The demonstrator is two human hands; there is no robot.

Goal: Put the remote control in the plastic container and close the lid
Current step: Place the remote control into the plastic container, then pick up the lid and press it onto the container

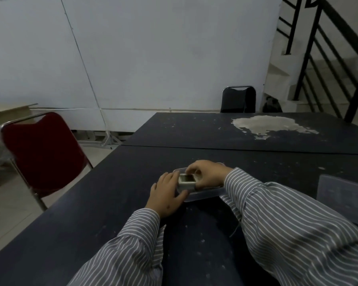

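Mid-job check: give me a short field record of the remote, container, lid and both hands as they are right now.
remote: white, small screen facing up, held over the container, partly in it
container: clear plastic, open, on the dark table
lid: clear, lying on the table to the right, apart from the container
left hand: at the container's left edge, touching the remote
right hand: fingers pinching the remote from above
step: remote going in; lid not yet on
nearby: red chair left of the table
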